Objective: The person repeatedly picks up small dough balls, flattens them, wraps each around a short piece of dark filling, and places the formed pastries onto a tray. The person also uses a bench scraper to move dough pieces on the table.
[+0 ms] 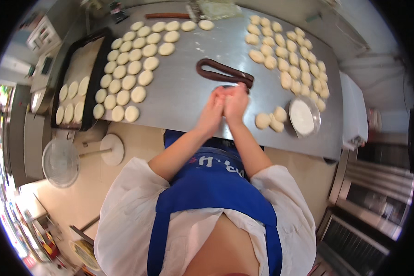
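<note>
Left hand (212, 110) and right hand (236, 103) pressed together, probably around a dough piece; flattened discs (124, 73) fill desk (184, 101) left, unflattened balls (290, 60) remain right.

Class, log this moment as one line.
left hand and right hand: pressed together | ahead: brown filling rope | right: dough balls, flour bowl

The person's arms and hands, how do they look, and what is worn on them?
Both forearms are bare; the left hand and right hand wear no gloves, and no ring or watch is visible. Loose white sleeves are pushed up above the elbows. A blue apron with white lettering lies over the white top, with blue straps running upward.
</note>
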The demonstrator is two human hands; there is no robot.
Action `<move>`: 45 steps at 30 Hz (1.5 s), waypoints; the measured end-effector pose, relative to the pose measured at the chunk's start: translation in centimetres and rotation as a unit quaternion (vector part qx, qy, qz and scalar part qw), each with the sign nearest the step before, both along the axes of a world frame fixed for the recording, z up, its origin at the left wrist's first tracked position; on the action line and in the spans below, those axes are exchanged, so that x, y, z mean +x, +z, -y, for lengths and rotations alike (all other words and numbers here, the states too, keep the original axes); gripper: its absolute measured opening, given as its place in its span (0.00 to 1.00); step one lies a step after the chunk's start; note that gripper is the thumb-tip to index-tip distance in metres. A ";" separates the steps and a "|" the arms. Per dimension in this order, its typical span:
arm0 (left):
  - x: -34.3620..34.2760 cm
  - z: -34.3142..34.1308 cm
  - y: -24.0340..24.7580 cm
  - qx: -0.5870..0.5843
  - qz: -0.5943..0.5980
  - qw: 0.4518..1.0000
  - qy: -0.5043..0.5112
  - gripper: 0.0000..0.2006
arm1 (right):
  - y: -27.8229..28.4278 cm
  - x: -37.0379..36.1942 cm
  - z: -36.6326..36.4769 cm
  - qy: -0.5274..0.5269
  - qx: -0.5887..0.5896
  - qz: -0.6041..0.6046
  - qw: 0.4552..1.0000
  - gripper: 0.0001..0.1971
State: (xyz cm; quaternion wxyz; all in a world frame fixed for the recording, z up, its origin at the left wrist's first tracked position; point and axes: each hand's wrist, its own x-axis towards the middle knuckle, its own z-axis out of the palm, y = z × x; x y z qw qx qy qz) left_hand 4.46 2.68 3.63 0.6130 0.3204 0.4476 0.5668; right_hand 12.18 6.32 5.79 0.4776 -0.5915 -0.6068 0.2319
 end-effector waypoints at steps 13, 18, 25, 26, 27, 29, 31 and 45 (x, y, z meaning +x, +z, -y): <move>-1.8 1.1 -1.1 -0.179 0.203 0.955 -0.121 0.31 | -3.9 2.9 3.1 0.157 0.120 0.082 0.977 0.16; -0.3 1.0 -1.7 -0.276 0.212 0.923 -0.166 0.35 | -4.6 6.9 3.4 0.150 0.109 0.183 0.965 0.10; -4.4 1.3 -3.8 -0.333 0.150 0.930 -0.032 0.24 | -8.2 11.9 2.4 0.080 0.114 0.356 0.924 0.10; -4.8 1.4 -3.7 -0.317 0.148 0.936 -0.031 0.24 | -8.2 11.6 2.7 0.100 0.127 0.340 0.926 0.10; -5.2 1.5 -3.5 -0.302 0.145 0.942 -0.033 0.23 | -8.4 11.4 3.2 0.118 0.139 0.324 0.928 0.10; -6.0 2.1 -3.4 -0.295 0.143 0.944 -0.030 0.21 | -9.6 11.0 3.8 0.185 0.136 0.323 0.918 0.10; -6.4 2.3 -4.1 -0.302 0.151 0.941 -0.020 0.20 | -9.1 10.9 2.6 0.153 0.126 0.342 0.919 0.10; -4.7 0.7 -3.0 -0.285 0.146 0.945 -0.066 0.18 | -7.0 8.8 -13.4 0.052 0.127 0.277 0.951 0.07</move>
